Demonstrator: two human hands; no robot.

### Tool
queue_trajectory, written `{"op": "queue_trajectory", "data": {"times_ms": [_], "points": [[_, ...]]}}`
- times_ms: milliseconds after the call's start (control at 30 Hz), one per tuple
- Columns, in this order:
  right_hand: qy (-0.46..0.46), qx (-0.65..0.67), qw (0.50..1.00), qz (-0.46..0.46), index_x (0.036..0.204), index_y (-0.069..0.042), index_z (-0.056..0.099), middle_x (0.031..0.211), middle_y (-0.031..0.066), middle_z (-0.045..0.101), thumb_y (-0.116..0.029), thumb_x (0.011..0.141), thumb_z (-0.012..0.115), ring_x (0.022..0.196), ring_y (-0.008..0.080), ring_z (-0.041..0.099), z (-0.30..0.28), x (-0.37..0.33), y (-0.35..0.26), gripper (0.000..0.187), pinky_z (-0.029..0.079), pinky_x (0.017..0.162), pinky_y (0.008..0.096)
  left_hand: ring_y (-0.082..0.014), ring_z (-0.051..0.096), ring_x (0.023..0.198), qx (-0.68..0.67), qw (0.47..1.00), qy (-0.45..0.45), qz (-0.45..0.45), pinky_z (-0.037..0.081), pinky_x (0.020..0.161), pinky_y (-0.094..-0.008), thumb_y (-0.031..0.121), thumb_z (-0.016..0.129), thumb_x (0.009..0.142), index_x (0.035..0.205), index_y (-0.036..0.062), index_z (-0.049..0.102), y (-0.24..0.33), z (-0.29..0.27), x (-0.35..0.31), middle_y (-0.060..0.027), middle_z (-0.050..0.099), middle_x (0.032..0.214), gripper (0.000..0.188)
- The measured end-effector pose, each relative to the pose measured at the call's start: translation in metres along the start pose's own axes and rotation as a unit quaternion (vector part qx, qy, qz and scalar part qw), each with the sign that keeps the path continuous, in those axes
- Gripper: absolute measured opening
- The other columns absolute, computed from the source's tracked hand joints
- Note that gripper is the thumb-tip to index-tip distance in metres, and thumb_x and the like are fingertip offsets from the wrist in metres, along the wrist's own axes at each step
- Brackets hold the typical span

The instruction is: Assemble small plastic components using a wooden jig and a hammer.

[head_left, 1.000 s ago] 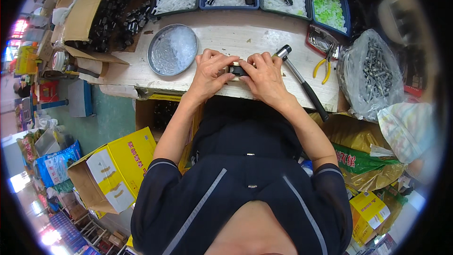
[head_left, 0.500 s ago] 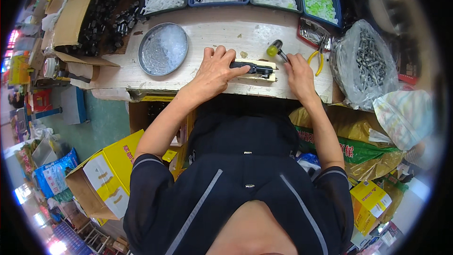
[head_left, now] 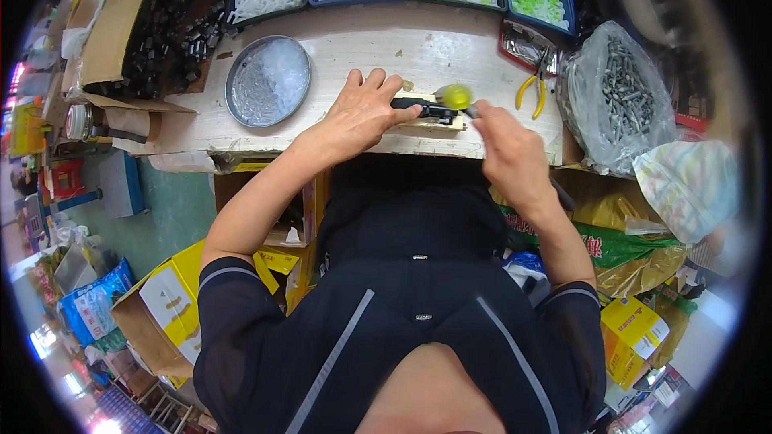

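My left hand [head_left: 359,111] presses a black plastic part [head_left: 437,112] down on a pale block [head_left: 429,129] near the table's front edge. Its thumb lies along the left end of the part, while the other fingers spread out behind. My right hand [head_left: 512,147] is closed around the handle of a small hammer with a yellow-green head [head_left: 458,97]. That head hangs over the right end of the black part, and it is blurred. Whether it touches the part, I cannot tell.
A round metal dish [head_left: 268,81] with clear bits stands to the left, beside a carton [head_left: 110,24] of black parts. Trays [head_left: 361,2] of small plastic pieces line the back. Yellow-handled pliers [head_left: 527,96] and a plastic bag of metal parts [head_left: 619,100] lie to the right.
My right hand has picked the hammer up off the table and brought its head left, over the black part. My left hand stays on the part. The view has shifted slightly.
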State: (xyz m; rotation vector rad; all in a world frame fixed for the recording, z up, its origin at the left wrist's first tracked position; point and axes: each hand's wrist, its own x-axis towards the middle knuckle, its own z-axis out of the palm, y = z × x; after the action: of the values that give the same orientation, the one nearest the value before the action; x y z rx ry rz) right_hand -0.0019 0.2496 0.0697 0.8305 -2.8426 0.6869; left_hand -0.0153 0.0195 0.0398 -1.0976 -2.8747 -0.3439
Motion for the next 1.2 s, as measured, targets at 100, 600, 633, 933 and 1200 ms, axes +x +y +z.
{"op": "queue_trajectory", "data": {"times_ms": [100, 600, 633, 933, 1200], "points": [[-0.082, -0.092, 0.992, 0.023, 0.086, -0.004, 0.051, 0.070, 0.0132, 0.058, -0.018, 0.086, 0.050, 0.056, 0.0341, 0.057, 0.008, 0.001, 0.002, 0.014, 0.046, 0.049, 0.0415, -0.0224, 0.044, 0.087, -0.004, 1.000, -0.012, -0.004, 0.032, 0.071, -0.0329, -0.007, 0.050, 0.070, 0.109, 0.0219, 0.063, 0.002, -0.004, 0.002, -0.0079, 0.047, 0.087, 0.051], [-0.074, -0.009, 0.997, 0.005, 0.094, -0.004, 0.050, 0.074, 0.0161, 0.059, -0.014, 0.086, 0.048, 0.064, 0.0362, 0.058, 0.000, 0.013, 0.000, 0.013, 0.046, 0.053, 0.0429, -0.0296, 0.052, 0.085, -0.179, 0.974, 0.038, -0.132, 0.044, 0.075, -0.0401, -0.005, 0.056, 0.061, 0.114, 0.0034, 0.052, -0.012, 0.006, 0.006, -0.0129, 0.058, 0.089, 0.054], [-0.073, -0.008, 0.997, 0.003, 0.094, -0.004, 0.050, 0.074, 0.0161, 0.059, -0.014, 0.086, 0.048, 0.064, 0.0362, 0.058, 0.003, 0.016, -0.006, 0.013, 0.046, 0.053, 0.0429, -0.0290, 0.052, 0.083, -0.189, 0.969, 0.047, -0.150, 0.044, 0.074, -0.0388, -0.006, 0.058, 0.061, 0.119, 0.0056, 0.048, -0.010, 0.006, 0.006, -0.0122, 0.057, 0.085, 0.060], [-0.074, 0.070, 0.995, 0.000, 0.091, -0.005, 0.051, 0.071, 0.0200, 0.060, -0.007, 0.078, 0.045, 0.066, 0.0390, 0.059, 0.018, 0.052, -0.024, 0.015, 0.044, 0.057, 0.0483, -0.0252, 0.052, 0.080, -0.255, 0.919, 0.209, -0.218, 0.045, 0.074, -0.0344, -0.009, 0.067, 0.057, 0.135, 0.0114, 0.030, 0.004, 0.023, -0.012, -0.0121, 0.051, 0.094, 0.088], [0.013, 0.101, 0.990, -0.096, 0.105, -0.008, 0.052, 0.077, 0.0154, 0.061, -0.013, 0.084, 0.052, 0.066, 0.0339, 0.059, 0.026, 0.030, -0.031, 0.022, 0.045, 0.054, 0.0424, -0.0288, 0.041, 0.105, -0.164, 0.899, 0.274, -0.299, 0.034, 0.093, -0.0366, -0.004, 0.070, 0.057, 0.135, 0.0075, 0.029, 0.016, 0.021, -0.043, -0.0144, 0.043, 0.114, 0.088]]}}
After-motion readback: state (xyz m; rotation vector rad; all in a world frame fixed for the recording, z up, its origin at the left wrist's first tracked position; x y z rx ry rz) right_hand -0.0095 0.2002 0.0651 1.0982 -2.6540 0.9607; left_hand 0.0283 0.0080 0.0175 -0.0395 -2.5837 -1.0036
